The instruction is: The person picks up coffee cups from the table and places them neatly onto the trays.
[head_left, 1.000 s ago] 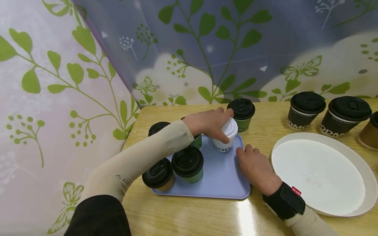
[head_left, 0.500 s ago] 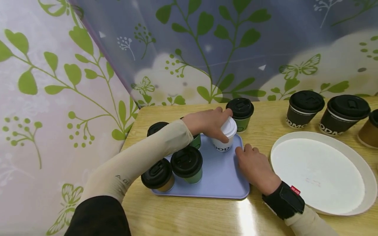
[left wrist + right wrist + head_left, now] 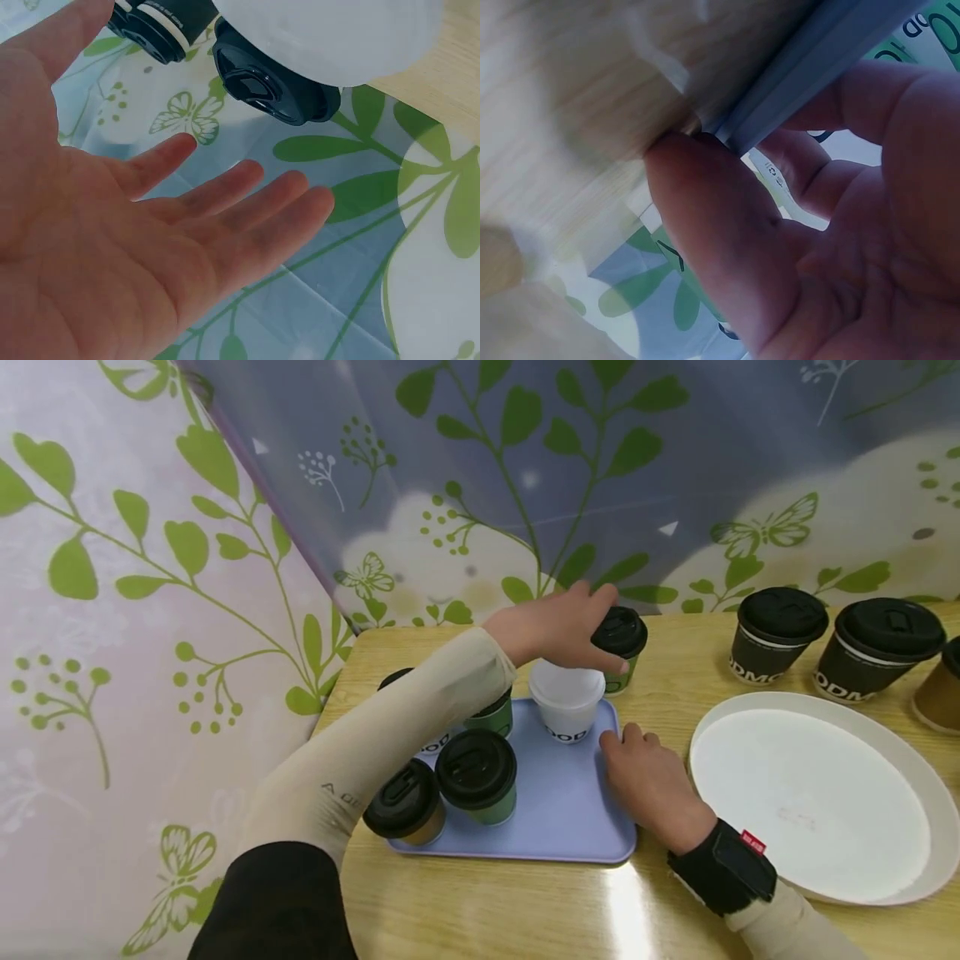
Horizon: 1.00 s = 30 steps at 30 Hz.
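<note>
My left hand (image 3: 564, 625) hovers above the white paper cup (image 3: 567, 706), fingers spread, nothing in its grasp. That cup stands upright at the tray's back right corner; in the left wrist view its white side (image 3: 337, 34) shows beyond my open palm (image 3: 150, 247). My right hand (image 3: 651, 787) holds the right edge of the lilac tray (image 3: 570, 810); in the right wrist view, thumb and fingers pinch the tray's rim (image 3: 802, 75). Also on the tray are a green cup with black lid (image 3: 480, 777), a brown cup (image 3: 405, 802) and another green cup (image 3: 491, 714), partly behind my left sleeve.
Just behind the tray stands a green cup with black lid (image 3: 618, 643), partly covered by my left fingers. To the right lies a round white tray (image 3: 810, 802). Two black cups (image 3: 776, 635) and a brown cup (image 3: 941, 693) stand beyond it. A patterned cloth (image 3: 465, 468) hangs along the table's back.
My left hand has let go of the white cup and lifted up and away toward the back. The cup stays on the tray. My right hand has kept its place.
</note>
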{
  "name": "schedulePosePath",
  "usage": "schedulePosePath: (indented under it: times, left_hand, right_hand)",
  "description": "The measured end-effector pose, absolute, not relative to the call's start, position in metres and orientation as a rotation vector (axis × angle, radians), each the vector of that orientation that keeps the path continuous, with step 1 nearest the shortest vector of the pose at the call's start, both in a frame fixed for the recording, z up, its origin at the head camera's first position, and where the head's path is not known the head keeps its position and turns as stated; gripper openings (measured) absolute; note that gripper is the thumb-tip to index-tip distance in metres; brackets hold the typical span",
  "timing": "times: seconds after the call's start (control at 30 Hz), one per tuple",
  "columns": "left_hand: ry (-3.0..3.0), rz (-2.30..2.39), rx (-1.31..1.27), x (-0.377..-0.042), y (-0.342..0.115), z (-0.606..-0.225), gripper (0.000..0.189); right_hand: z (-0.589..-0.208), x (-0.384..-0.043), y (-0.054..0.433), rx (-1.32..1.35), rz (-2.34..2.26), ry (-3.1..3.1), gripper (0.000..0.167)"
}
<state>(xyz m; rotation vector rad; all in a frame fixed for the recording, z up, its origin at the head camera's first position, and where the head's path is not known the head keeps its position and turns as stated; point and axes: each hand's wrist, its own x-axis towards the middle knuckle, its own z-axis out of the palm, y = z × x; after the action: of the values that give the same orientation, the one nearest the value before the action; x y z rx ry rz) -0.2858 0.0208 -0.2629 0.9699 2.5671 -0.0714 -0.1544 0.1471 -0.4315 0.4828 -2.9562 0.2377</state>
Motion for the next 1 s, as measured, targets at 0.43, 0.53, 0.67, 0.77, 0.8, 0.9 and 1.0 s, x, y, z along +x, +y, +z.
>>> schedulePosePath:
  times: [0.43, 0.53, 0.67, 0.77, 0.8, 0.9, 1.0]
  left_hand:
    - [2.586, -0.141, 0.818, -0.301, 0.047, -0.275, 0.104]
    - [2.578, -0.160, 0.786, -0.302, 0.052, -0.278, 0.106]
    - [2.550, -0.157, 0.784, -0.303, 0.057, -0.280, 0.102]
    - [2.518, -0.151, 0.785, -0.304, 0.059, -0.281, 0.096]
    - [2.508, -0.148, 0.785, -0.304, 0.060, -0.281, 0.095]
    - [2.496, -0.152, 0.769, -0.305, 0.060, -0.283, 0.093]
    - [2.505, -0.162, 0.774, -0.306, 0.060, -0.286, 0.092]
  right_hand:
    - [-0.435, -0.154, 0.147, 0.472, 0.255, -2.913, 0.010]
    - [-0.434, -0.154, 0.147, 0.463, 0.248, -2.927, 0.008]
    - [-0.434, -0.155, 0.147, 0.450, 0.239, -2.965, 0.009]
    - [-0.434, -0.155, 0.146, 0.451, 0.243, -2.972, 0.010]
    - [-0.434, -0.155, 0.146, 0.452, 0.247, -2.970, 0.010]
    - [-0.434, -0.154, 0.146, 0.468, 0.251, -2.944, 0.009]
    - [-0.435, -0.153, 0.147, 0.480, 0.248, -2.906, 0.009]
